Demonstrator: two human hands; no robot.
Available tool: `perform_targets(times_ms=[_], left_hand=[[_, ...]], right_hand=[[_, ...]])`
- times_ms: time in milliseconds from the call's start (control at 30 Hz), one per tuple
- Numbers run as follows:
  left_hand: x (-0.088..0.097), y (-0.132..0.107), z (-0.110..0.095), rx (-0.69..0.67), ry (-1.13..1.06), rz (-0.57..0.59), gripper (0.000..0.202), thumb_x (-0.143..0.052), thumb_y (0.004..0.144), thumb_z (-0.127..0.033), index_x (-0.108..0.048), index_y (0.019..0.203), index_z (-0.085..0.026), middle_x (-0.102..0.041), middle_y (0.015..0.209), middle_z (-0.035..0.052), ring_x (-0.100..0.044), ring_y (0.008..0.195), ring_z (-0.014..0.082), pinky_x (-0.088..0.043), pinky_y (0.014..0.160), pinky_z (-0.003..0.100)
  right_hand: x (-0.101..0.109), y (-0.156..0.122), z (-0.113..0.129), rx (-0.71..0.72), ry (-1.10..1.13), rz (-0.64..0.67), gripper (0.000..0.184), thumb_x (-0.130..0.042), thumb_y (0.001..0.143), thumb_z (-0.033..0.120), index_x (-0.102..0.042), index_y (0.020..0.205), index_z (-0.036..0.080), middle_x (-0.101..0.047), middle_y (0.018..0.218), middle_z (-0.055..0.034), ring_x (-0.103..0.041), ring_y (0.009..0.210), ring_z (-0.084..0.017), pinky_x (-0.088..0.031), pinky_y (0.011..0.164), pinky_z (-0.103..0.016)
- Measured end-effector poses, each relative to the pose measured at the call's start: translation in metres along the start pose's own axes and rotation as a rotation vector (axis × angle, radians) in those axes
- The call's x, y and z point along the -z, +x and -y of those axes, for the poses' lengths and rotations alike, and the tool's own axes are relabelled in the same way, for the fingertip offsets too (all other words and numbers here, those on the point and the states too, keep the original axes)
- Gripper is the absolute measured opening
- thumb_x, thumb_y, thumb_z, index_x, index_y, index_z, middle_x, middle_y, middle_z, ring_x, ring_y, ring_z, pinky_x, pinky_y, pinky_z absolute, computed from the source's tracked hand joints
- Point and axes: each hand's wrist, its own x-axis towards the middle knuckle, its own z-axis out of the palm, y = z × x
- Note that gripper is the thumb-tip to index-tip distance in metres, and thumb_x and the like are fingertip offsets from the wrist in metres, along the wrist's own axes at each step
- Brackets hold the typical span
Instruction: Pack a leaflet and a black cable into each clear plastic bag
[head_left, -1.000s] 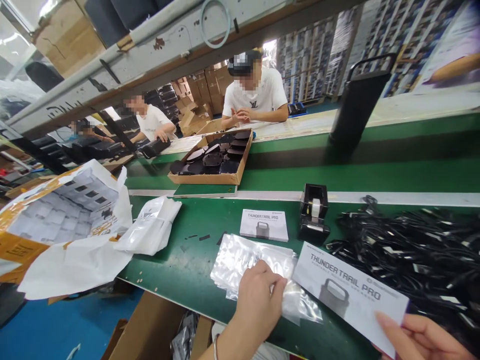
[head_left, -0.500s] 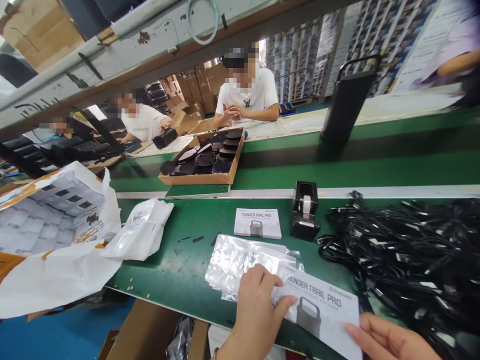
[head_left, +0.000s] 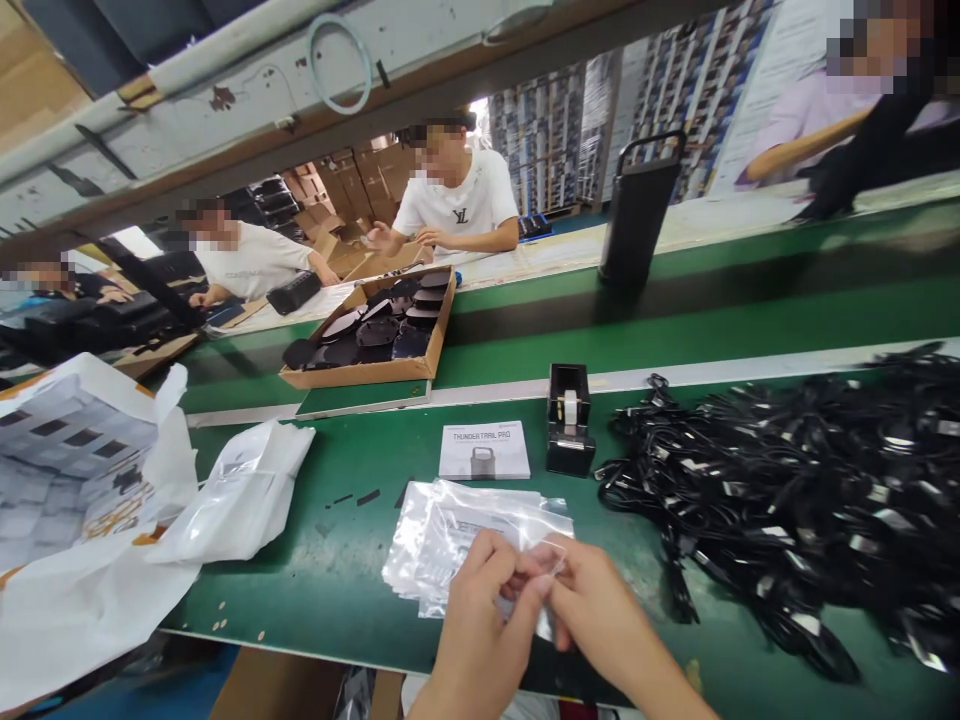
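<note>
My left hand [head_left: 484,615] and my right hand [head_left: 592,600] meet at the front of the green bench. Their fingers pinch together at the edge of a clear plastic bag [head_left: 553,556], and most of what they hold is hidden by the fingers. A pile of clear plastic bags [head_left: 424,545] lies just beyond my left hand, with some grey print showing through. Behind the pile rests a stack of white "Thunder Trail Pro" booklets [head_left: 484,452], with a picture of a handled device on top.
A black tape dispenser [head_left: 570,420] stands right of the booklets. Many coiled black cables [head_left: 780,500] cover the right side. At left are a white package [head_left: 240,490] and an open sack [head_left: 67,480]. Farther back sit a carton of dark parts [head_left: 375,335], a handled black device [head_left: 637,215] and co-workers.
The booklet that was between my hands no longer shows there. My right hand has moved left to meet my left hand, both now pinching at a clear bag. The view has shifted right.
</note>
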Motion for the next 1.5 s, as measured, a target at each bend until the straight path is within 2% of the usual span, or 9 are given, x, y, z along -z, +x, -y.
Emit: perform_targets(times_ms=[167,233,333,467,600,833,1033,1200,1500], left_hand=[[0.001,0.004,0.008,-0.008,0.203,-0.011,0.013,-0.052,0.084,-0.017,-0.061,0.077,-0.02,-0.056,0.079,0.0035,-0.056,0.069,0.0173,-0.045,0.065,0.028],[0.0,0.005,0.011,-0.024,0.307,0.004,0.013,-0.051,0.083,-0.015,-0.061,0.077,-0.019,-0.057,0.079,0.0047,-0.057,0.074,0.0196,-0.045,0.068,0.031],[-0.003,0.007,0.012,-0.019,0.391,0.025,0.014,-0.049,0.082,-0.012,-0.061,0.076,-0.018,-0.058,0.08,0.0063,-0.057,0.08,0.0221,-0.044,0.071,0.034],[-0.002,0.011,0.007,0.041,0.339,0.04,0.014,-0.048,0.083,-0.013,-0.06,0.076,-0.018,-0.059,0.079,0.0054,-0.057,0.077,0.0205,-0.044,0.069,0.032],[0.003,0.012,0.004,0.13,0.197,0.021,0.013,-0.048,0.086,-0.019,-0.057,0.076,-0.019,-0.058,0.078,0.0036,-0.056,0.07,0.0176,-0.043,0.065,0.029],[0.003,0.008,0.009,0.186,-0.119,-0.088,0.016,-0.045,0.09,-0.03,-0.054,0.081,-0.019,-0.055,0.078,0.0023,-0.054,0.075,0.0174,-0.043,0.071,0.029],[0.002,0.005,0.009,0.13,-0.169,-0.062,0.015,-0.047,0.089,-0.028,-0.055,0.08,-0.018,-0.053,0.08,0.0022,-0.052,0.076,0.0166,-0.042,0.071,0.028],[0.017,0.013,-0.001,0.086,-0.229,-0.144,0.016,-0.049,0.089,-0.029,-0.056,0.079,-0.018,-0.053,0.077,0.0012,-0.051,0.073,0.0156,-0.041,0.068,0.026],[0.076,0.03,-0.003,-0.002,-0.508,-0.469,0.028,-0.054,0.086,-0.048,-0.056,0.09,-0.02,-0.056,0.088,0.0015,-0.052,0.086,0.0158,-0.04,0.079,0.026]], right_hand=[[0.053,-0.014,-0.004,0.344,-0.655,-0.184,0.048,-0.038,0.067,0.0,-0.068,0.096,0.024,-0.062,0.117,-0.0121,-0.064,0.08,-0.025,-0.049,0.067,-0.039],[0.088,-0.021,-0.01,0.606,-1.193,-0.306,0.053,-0.04,0.063,-0.003,-0.07,0.098,0.022,-0.064,0.109,-0.0166,-0.062,0.088,-0.033,-0.049,0.068,-0.046],[0.116,-0.021,-0.016,0.734,-1.48,-0.28,0.038,-0.044,0.061,-0.005,-0.069,0.068,0.022,-0.066,0.081,-0.0115,-0.06,0.068,-0.029,-0.049,0.054,-0.041],[0.092,-0.009,-0.013,0.8,-1.175,-0.331,0.026,-0.045,0.079,0.006,-0.065,0.075,0.022,-0.067,0.087,-0.0093,-0.063,0.08,-0.027,-0.052,0.065,-0.041],[0.049,-0.003,-0.009,0.578,-0.764,-0.257,0.019,-0.04,0.091,0.017,-0.057,0.097,0.022,-0.069,0.087,-0.004,-0.067,0.078,-0.017,-0.053,0.066,-0.024],[0.037,0.003,-0.007,0.406,-0.921,-0.072,0.014,-0.058,0.08,0.013,-0.069,0.085,0.021,-0.064,0.074,-0.0049,-0.067,0.065,-0.022,-0.053,0.057,-0.032],[0.024,0.006,0.015,0.311,-0.664,-0.107,0.016,-0.05,0.083,0.019,-0.065,0.078,0.02,-0.064,0.08,-0.0076,-0.064,0.074,-0.024,-0.05,0.065,-0.034],[0.016,0.007,0.045,0.321,-0.473,0.106,0.036,-0.032,0.094,0.03,-0.065,0.082,0.023,-0.069,0.08,-0.002,-0.064,0.075,-0.019,-0.048,0.066,-0.027],[0.022,0.032,0.152,0.578,-0.619,0.298,0.022,-0.054,0.086,0.032,-0.066,0.071,0.023,-0.068,0.072,0.0028,-0.061,0.072,-0.016,-0.042,0.069,-0.027]])
